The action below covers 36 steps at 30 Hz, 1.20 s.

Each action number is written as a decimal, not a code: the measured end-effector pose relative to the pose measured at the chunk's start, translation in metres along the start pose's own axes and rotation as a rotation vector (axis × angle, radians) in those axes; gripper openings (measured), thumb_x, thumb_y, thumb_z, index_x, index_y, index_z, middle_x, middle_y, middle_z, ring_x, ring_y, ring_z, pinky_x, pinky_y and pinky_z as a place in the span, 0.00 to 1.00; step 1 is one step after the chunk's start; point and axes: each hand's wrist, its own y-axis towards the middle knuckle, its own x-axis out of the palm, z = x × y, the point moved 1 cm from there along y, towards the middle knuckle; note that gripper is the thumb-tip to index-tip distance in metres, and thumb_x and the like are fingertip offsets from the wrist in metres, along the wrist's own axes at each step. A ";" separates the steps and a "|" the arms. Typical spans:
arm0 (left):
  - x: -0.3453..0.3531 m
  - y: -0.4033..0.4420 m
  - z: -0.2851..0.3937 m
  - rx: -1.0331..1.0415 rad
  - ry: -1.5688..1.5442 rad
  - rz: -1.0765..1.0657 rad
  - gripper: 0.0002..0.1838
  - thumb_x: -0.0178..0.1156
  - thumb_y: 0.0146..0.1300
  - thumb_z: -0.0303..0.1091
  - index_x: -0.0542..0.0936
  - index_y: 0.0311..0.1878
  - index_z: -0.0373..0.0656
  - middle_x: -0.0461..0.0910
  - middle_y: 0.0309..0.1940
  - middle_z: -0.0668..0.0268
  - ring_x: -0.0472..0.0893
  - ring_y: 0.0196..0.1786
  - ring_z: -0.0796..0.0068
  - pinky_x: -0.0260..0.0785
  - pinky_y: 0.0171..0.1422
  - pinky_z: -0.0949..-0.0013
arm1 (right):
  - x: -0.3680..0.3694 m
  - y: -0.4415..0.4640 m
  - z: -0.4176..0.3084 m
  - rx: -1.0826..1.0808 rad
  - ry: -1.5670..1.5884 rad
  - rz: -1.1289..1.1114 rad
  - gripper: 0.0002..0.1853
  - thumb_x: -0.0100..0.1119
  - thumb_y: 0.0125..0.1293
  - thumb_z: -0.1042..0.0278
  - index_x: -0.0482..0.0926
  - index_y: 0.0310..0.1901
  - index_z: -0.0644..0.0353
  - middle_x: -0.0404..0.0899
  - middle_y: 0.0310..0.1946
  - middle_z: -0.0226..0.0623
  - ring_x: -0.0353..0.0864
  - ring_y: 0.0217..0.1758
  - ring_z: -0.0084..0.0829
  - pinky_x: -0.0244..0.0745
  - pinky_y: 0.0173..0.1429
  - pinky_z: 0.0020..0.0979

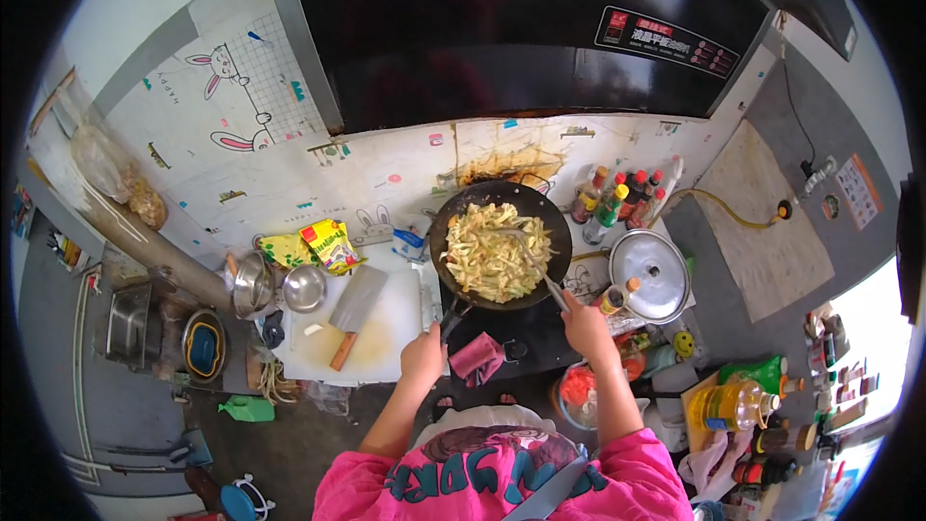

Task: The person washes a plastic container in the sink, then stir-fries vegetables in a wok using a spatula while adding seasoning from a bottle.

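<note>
A dark wok (562, 249) full of pale, sliced food (497, 251) stands on the stove. My left hand (422, 357) is wrapped round the wok's handle at its lower left. In my right hand (585, 324) is the handle of a metal spatula (542, 272), whose far end reaches into the food. Left of the wok, a cleaver (358, 299) with a wooden handle lies on a white cutting board (395, 318). A pink cloth (477, 359) lies on the stove front, between my hands.
Right of the wok are sauce bottles (606, 215) and a round pot lid (650, 276). Metal bowls (305, 288) and yellow packets (331, 245) sit at the left. An oil jug (735, 406) stands at the lower right. The range hood (521, 29) hangs above.
</note>
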 end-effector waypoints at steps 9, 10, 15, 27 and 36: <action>0.002 0.002 -0.003 0.000 -0.004 -0.008 0.22 0.61 0.55 0.36 0.68 0.52 0.41 0.78 0.28 0.52 0.79 0.32 0.48 0.71 0.35 0.51 | 0.015 0.026 0.007 -0.040 0.063 0.119 0.20 0.51 0.62 0.69 0.69 0.57 0.61 0.77 0.27 0.59 0.78 0.33 0.56 0.71 0.39 0.51; 0.002 0.002 -0.002 -0.004 -0.001 -0.005 0.22 0.61 0.55 0.36 0.68 0.51 0.41 0.78 0.28 0.52 0.79 0.32 0.48 0.71 0.35 0.51 | 0.013 0.024 0.006 -0.031 0.057 0.102 0.20 0.51 0.62 0.69 0.69 0.57 0.61 0.77 0.27 0.59 0.78 0.34 0.56 0.71 0.39 0.51; -0.002 0.001 0.000 -0.013 -0.006 -0.008 0.22 0.61 0.55 0.36 0.68 0.51 0.41 0.78 0.29 0.52 0.79 0.32 0.48 0.71 0.35 0.51 | -0.030 -0.015 -0.006 -0.030 0.074 0.121 0.23 0.54 0.59 0.70 0.70 0.59 0.54 0.78 0.30 0.57 0.77 0.35 0.57 0.72 0.40 0.49; -0.004 0.001 0.004 -0.009 0.020 -0.047 0.24 0.60 0.55 0.35 0.68 0.55 0.39 0.78 0.30 0.53 0.80 0.33 0.51 0.72 0.36 0.53 | 0.021 -0.030 0.007 -0.060 0.021 0.035 0.27 0.55 0.57 0.72 0.67 0.61 0.57 0.77 0.27 0.58 0.77 0.33 0.57 0.71 0.38 0.49; -0.001 0.001 0.000 0.012 0.021 -0.012 0.24 0.61 0.55 0.35 0.69 0.54 0.38 0.78 0.30 0.53 0.80 0.33 0.52 0.73 0.34 0.54 | -0.003 -0.033 -0.009 -0.010 -0.159 -0.053 0.29 0.56 0.56 0.71 0.65 0.62 0.56 0.78 0.26 0.54 0.78 0.32 0.55 0.72 0.37 0.49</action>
